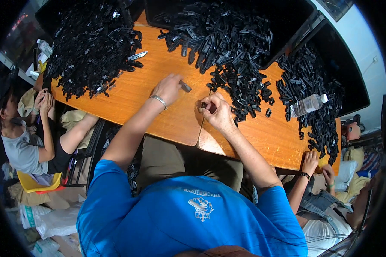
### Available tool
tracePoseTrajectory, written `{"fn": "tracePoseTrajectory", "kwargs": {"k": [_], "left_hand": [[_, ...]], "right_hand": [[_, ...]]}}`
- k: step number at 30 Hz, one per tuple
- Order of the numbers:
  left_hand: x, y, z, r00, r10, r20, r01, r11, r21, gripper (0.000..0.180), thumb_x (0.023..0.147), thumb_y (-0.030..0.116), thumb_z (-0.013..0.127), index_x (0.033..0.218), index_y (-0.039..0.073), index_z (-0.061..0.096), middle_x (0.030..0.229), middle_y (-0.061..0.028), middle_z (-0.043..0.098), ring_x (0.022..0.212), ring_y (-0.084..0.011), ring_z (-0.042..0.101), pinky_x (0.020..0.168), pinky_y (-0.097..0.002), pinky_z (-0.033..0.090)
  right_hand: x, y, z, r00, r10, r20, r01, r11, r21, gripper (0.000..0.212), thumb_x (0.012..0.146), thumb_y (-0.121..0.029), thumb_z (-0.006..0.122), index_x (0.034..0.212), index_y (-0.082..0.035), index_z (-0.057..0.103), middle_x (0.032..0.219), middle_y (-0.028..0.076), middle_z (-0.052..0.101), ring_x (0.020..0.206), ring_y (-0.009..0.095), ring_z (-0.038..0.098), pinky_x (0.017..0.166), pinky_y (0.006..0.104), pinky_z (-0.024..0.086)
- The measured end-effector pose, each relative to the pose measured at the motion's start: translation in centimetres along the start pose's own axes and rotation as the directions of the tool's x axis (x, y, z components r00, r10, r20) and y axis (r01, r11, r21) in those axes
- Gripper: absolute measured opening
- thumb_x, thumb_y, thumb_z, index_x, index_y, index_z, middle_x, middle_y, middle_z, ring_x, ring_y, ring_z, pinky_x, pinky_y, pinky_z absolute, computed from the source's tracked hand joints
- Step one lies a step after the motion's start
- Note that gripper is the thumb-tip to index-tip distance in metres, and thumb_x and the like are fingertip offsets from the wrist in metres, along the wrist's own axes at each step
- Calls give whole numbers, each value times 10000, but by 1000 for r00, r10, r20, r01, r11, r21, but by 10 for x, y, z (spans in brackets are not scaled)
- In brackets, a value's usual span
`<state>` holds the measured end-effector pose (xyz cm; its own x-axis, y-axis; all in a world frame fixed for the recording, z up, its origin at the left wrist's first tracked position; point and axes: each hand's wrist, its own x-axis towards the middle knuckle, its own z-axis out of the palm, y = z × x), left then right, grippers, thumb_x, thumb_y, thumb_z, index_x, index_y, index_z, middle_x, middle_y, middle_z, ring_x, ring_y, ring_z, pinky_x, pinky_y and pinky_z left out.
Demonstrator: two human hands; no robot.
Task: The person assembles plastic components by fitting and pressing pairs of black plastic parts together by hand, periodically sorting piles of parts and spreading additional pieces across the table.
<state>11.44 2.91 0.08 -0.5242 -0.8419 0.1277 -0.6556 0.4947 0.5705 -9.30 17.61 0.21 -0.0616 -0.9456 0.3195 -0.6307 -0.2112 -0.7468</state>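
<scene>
Over the middle of the wooden table (128,100), my left hand (169,89) is closed, a metal bracelet on its wrist. An elongated black plastic part (185,86) sticks out from its fingers. To its right, my right hand (218,110) pinches a small black plastic piece (203,105) near the table's seam, its fingers partly covering the piece. Just beyond the right hand spreads a heap of short black plastic pieces (240,88). Behind these lies a larger pile of long black plastic parts (227,40).
A pile of small black parts (90,55) covers the table's left, with a folding knife (138,55) beside it. On the right, a plastic bottle (309,106) lies on more black parts. Black bins (347,73) stand behind. One person (30,141) sits left, another (321,214) right.
</scene>
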Motion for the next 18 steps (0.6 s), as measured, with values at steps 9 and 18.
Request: {"fn": "tracePoseTrajectory", "kwargs": {"k": [9,18], "left_hand": [[-31,-10,-10,954,247,-171,-219,962,166,189,839,110,841,1011,68,773,1017,-118,646,1043,-350,623,902,-456,535],[-38,-23,3,973,105,-204,-131,985,-116,196,811,84,860,981,54,768,1001,-115,668,1031,-341,637,901,-448,526]], "right_hand": [[-2,-6,-20,986,91,138,-24,905,-424,189,813,-96,820,965,-27,732,997,207,716,899,408,730,774,469,594],[49,-5,23,999,-16,39,24,972,-232,269,774,-109,896,1028,-74,815,997,111,690,925,331,713,790,431,575]]}}
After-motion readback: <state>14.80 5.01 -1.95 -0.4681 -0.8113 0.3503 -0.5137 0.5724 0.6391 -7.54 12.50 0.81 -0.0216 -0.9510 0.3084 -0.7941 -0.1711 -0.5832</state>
